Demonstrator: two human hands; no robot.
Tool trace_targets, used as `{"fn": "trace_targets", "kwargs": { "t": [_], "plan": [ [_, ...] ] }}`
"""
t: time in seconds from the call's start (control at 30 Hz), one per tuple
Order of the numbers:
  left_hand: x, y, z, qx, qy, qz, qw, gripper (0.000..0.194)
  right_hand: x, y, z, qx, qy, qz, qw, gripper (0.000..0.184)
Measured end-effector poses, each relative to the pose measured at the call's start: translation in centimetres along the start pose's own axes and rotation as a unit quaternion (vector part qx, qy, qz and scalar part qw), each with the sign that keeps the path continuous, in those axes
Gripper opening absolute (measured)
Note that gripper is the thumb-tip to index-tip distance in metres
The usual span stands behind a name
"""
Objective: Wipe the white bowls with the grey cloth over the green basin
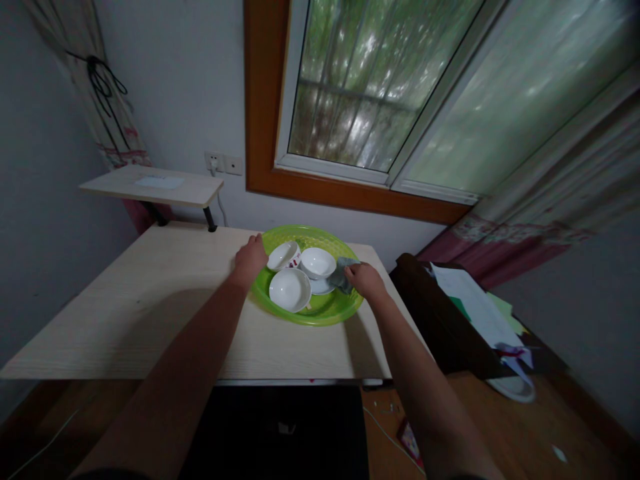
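Observation:
A green plastic basket (315, 317) rests on the wooden table, with several white dishes in it. On its left rim my left hand (251, 259) is closed, beside a bowl with a red pattern (285, 256). My right hand (367, 279) is closed on a grey cloth (343, 275) at the right rim; whether its fingers also grip the rim I cannot tell. A plain white bowl (319, 263) sits near the middle, with a white plate (321, 287) partly hidden below it. Another white bowl (290, 291) is tilted toward me at the front.
The pale wooden table (165, 293) stands under a window. A small raised shelf (155, 185) with a sheet of paper is at its back left. To the right, a dark brown piece of furniture (445, 327) bears papers. A black seat (280, 433) is below the front edge.

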State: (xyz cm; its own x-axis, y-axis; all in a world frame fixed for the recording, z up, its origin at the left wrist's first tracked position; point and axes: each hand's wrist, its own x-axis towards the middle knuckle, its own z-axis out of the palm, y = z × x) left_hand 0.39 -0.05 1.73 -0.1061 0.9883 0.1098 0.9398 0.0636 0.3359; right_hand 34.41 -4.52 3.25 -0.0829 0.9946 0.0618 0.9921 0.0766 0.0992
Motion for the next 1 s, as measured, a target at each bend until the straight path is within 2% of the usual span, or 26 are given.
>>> {"fn": "trace_targets", "kwargs": {
  "t": [0.27,0.67,0.87,1.0],
  "plan": [
    [0.0,-0.1,0.1,-0.006,0.004,-0.003,1.0,0.064,-0.3,0.0,0.1,0.019,0.002,0.028,0.999,0.053],
    [-0.2,0.1,-0.3,-0.017,-0.002,-0.004,1.0,0.066,-0.1,0.2,0.4,0.027,-0.008,0.014,1.0,0.052],
    [-0.3,-0.5,-0.2,-0.076,0.026,-0.025,0.996,0.052,-0.1,0.3,0.6,0.046,-0.01,0.023,0.999,0.05],
    [-0.9,-1.3,0.1,-0.117,0.03,-0.04,0.992,0.06,-0.1,0.3,0.6,0.053,-0.008,0.026,0.998,0.049]
  ]
}}
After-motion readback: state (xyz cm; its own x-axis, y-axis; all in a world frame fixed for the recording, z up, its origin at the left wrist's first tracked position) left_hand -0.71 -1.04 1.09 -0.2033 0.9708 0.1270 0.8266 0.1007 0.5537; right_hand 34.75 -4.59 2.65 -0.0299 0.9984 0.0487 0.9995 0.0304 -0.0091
